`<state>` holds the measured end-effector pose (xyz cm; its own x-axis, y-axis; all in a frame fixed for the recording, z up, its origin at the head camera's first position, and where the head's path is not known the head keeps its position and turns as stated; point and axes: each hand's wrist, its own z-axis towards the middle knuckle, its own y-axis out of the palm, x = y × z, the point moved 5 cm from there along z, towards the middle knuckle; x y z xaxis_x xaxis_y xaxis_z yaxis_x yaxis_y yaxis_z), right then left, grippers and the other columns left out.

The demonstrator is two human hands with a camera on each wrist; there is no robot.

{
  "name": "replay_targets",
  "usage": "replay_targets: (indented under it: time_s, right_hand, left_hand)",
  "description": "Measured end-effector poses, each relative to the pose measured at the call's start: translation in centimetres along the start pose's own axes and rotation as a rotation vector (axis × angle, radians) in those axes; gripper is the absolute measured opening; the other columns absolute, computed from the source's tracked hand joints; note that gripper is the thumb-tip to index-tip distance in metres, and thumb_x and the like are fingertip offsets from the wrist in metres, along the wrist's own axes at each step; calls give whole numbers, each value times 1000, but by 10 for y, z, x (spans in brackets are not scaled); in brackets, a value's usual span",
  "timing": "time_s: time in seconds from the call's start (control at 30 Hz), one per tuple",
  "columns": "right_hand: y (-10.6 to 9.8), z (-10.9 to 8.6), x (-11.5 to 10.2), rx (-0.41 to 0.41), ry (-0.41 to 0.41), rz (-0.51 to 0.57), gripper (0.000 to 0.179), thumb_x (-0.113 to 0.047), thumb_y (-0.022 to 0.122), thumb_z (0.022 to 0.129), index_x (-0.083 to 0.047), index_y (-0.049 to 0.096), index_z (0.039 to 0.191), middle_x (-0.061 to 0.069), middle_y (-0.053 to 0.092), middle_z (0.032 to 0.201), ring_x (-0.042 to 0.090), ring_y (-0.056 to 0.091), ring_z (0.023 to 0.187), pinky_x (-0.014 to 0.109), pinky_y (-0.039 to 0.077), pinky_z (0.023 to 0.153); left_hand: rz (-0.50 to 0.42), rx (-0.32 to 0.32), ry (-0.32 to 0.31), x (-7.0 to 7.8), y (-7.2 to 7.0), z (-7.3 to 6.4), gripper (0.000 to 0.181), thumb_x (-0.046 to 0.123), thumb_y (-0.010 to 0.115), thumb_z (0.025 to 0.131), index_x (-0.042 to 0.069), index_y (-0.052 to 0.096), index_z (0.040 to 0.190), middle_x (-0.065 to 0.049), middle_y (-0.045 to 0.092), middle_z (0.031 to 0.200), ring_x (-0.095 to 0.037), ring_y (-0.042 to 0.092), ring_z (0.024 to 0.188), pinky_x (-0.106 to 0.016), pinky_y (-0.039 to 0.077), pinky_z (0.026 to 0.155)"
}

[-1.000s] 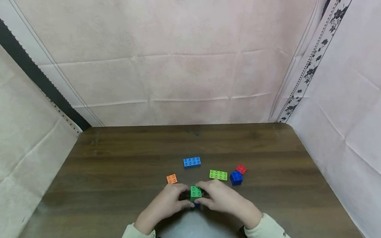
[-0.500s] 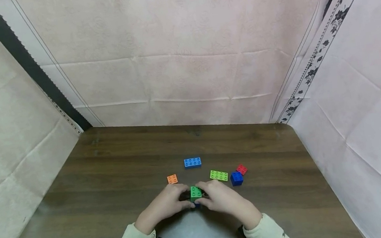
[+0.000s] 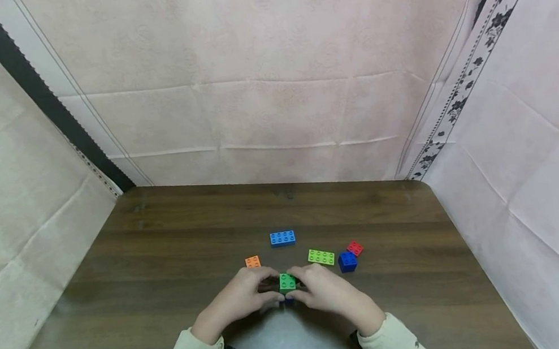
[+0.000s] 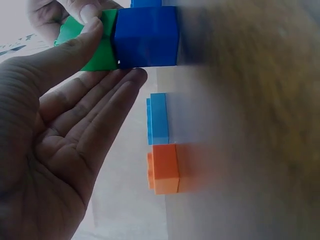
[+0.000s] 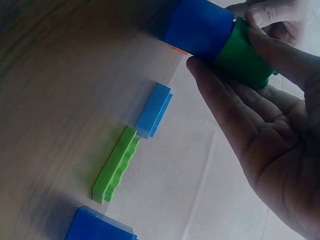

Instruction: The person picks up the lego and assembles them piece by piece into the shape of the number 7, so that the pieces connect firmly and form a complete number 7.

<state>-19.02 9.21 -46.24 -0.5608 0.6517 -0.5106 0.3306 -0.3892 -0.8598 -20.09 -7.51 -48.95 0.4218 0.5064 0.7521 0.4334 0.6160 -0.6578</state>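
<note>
A green toy building brick (image 3: 287,282) sits on top of a dark blue brick (image 4: 146,37), which stands on the table. The left hand (image 3: 248,292) holds the green brick from the left, thumb at the near side and fingers behind. From the right, the right hand (image 3: 322,289) pinches the same brick between thumb and fingers. In the right wrist view the right thumb presses the green brick (image 5: 243,57), and the fingers lie along its other side. Both hands partly hide the dark blue brick in the head view.
Beyond the hands lie a light blue brick (image 3: 282,239), an orange brick (image 3: 252,262) and a lime green brick (image 3: 321,257). To the right, another dark blue brick (image 3: 347,262) stands beside a red brick (image 3: 355,248). Pale cloth walls (image 3: 263,113) enclose the wooden table (image 3: 165,255).
The left hand and wrist have shifted slightly to the left, with the fingers now overlapping the orange brick's lower edge. The right hand and the bricks look unmoved.
</note>
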Motion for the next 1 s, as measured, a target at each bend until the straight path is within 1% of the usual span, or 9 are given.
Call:
replay_targets:
  time_s: [0.17,0.37,0.53,0.7,1.0]
  right_hand:
    - [1,0,0,0,-3,-3,34,-27,72,95,-7,65,122,-4,69,98,0,57,77,18,51,68]
    - [2,1,1,-2,-2,6,33,-26,73,95,-8,65,121,-5,68,98,0,57,76,18,51,68]
    - [2,1,2,-2,-2,11,32,-26,73,95,-8,65,121,-6,68,96,0,56,75,17,50,67]
    - [3,1,3,-4,-3,9,33,-26,73,95,-8,65,121,-6,68,96,-1,56,75,17,50,67]
    - [1,1,3,-3,1,8,34,-27,72,95,-8,65,122,-5,69,98,-1,57,76,17,50,68]
  left_hand:
    - [-13,-1,11,1,0,0,30,26,78,90,17,70,117,8,70,108,-5,68,96,-23,56,81]
    - [-15,-4,20,2,0,-1,30,25,78,90,17,70,117,9,70,107,-2,67,95,-21,55,81]
    - [12,-2,20,3,0,0,31,28,78,90,18,70,118,10,69,108,-2,66,97,-24,55,83]
    - [31,-2,4,3,0,-1,32,30,78,90,19,70,119,13,68,108,-3,64,98,-28,55,86]
    - [20,14,34,2,0,0,31,30,77,90,18,71,118,11,69,107,-3,65,97,-27,56,84]
